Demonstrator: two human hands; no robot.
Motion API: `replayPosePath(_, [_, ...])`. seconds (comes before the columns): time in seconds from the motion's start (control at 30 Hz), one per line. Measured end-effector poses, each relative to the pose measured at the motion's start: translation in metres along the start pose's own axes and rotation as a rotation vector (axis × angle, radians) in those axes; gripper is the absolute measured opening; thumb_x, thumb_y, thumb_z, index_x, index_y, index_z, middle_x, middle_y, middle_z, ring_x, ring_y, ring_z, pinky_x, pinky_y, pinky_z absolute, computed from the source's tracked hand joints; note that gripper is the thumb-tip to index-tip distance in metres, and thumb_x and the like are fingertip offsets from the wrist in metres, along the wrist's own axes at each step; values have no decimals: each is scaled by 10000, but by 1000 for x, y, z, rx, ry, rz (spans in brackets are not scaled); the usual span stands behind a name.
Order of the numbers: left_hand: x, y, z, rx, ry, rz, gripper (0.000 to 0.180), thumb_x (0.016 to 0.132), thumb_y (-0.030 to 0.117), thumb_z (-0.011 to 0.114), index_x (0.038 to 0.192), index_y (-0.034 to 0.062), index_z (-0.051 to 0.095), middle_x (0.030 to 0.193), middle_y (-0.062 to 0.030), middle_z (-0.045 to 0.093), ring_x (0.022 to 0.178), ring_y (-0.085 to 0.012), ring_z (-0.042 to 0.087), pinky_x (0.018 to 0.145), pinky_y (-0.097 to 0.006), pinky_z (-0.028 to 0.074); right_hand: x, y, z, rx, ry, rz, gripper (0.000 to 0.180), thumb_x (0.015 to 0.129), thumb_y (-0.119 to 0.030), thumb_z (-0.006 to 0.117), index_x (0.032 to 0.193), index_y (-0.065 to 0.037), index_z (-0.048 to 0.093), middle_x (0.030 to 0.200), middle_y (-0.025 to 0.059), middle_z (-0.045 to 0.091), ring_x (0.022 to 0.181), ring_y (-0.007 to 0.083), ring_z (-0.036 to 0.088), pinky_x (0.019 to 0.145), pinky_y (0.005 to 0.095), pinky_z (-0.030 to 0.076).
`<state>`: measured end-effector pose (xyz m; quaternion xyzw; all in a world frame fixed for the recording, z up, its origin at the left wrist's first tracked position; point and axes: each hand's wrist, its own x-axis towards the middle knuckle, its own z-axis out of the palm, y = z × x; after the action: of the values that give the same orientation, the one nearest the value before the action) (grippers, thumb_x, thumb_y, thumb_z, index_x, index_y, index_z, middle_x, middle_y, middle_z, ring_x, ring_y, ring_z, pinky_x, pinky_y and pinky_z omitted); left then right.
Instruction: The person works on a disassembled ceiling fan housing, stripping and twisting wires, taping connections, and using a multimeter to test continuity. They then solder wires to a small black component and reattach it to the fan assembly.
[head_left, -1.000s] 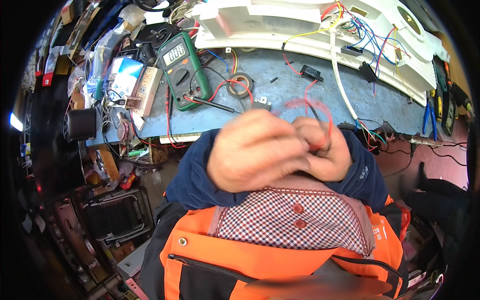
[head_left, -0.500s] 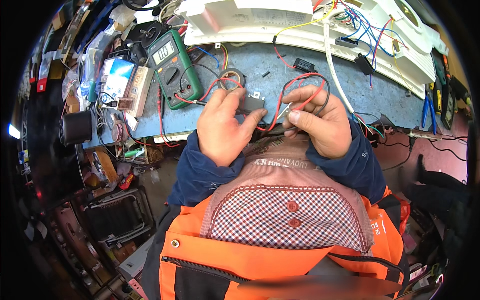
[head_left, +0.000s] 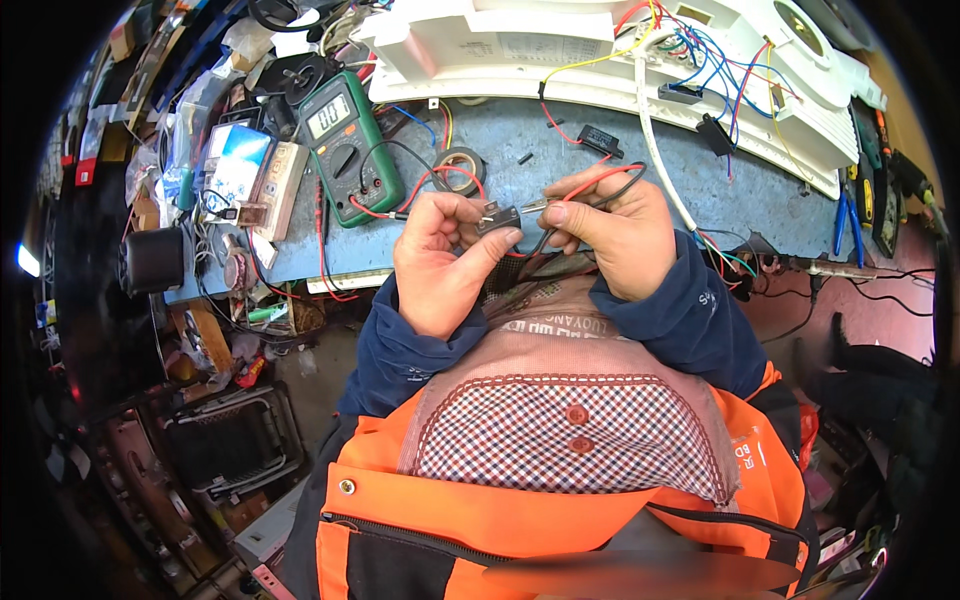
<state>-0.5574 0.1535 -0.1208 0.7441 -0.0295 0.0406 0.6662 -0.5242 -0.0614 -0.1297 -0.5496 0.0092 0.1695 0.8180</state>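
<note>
My left hand [head_left: 440, 255] pinches a small black box-shaped capacitor [head_left: 499, 219] between thumb and fingers, just above the bench's near edge. My right hand [head_left: 625, 235] is closed on the red and black test leads [head_left: 600, 180]. From its fingertips a shiny metal lead tip [head_left: 535, 206] points left at the capacitor's right end; whether they touch I cannot tell. Behind my left hand lies a green-cased multimeter [head_left: 350, 150] with its display lit and leads plugged in. A roll of black tape [head_left: 455, 155] lies between the meter and my hands.
A large white appliance housing [head_left: 580, 75] with loose coloured wires spans the back of the blue bench [head_left: 540, 120]. A wired black block [head_left: 601, 141] lies before it. Pliers [head_left: 848, 225] hang at the right edge. Clutter and a boxed item [head_left: 235, 155] crowd the left.
My left hand has raised and turned the capacitor. My right hand has moved left, bringing the metal lead tip up to the capacitor's end. The view has shifted slightly.
</note>
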Motion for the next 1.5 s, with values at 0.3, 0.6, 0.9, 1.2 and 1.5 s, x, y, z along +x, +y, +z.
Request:
replayPosePath(0.3, [-1,1,0,-168,-82,-35,366,928,-72,840,1161,34,578,1043,-54,738,899,-79,688,773,-240,542,-1,-1,1,22,-69,48,243,989,-63,796,1203,36,742,938,73,781,770,118,711,711,267,582])
replayPosePath(0.6, [0,-5,-53,-262,202,220,273,1007,-51,719,1233,19,583,1106,-115,734,950,-190,722,814,-337,599,-15,-9,-10,-136,-276,75,318,1059,-124,736,1332,33,683,1114,73,756,935,123,691,816,281,561])
replayPosePath(0.9, [-5,-12,-143,-840,-76,308,276,1107,132,603,1355,13,569,1139,-238,652,775,-245,641,604,-355,526,18,-29,36,-861,-94,-852,163,933,-1,711,1091,-10,750,949,166,666,850,366,704,749,441,567])
replayPosePath(1.2, [-14,-8,-121,-895,-234,164,403,970,102,775,1297,-16,571,1026,-213,689,684,-215,643,575,-340,532,44,23,89,-1396,-380,-549,252,928,-288,793,1018,-67,715,976,145,709,848,385,755,733,495,613])
replayPosePath(1.5, [-15,-44,-100,-497,160,53,372,935,98,770,1239,-54,617,1057,-179,736,840,-236,727,762,-341,601,35,36,107,-1342,-320,-653,157,942,-213,737,1041,-98,695,961,117,664,758,358,737,629,500,588])
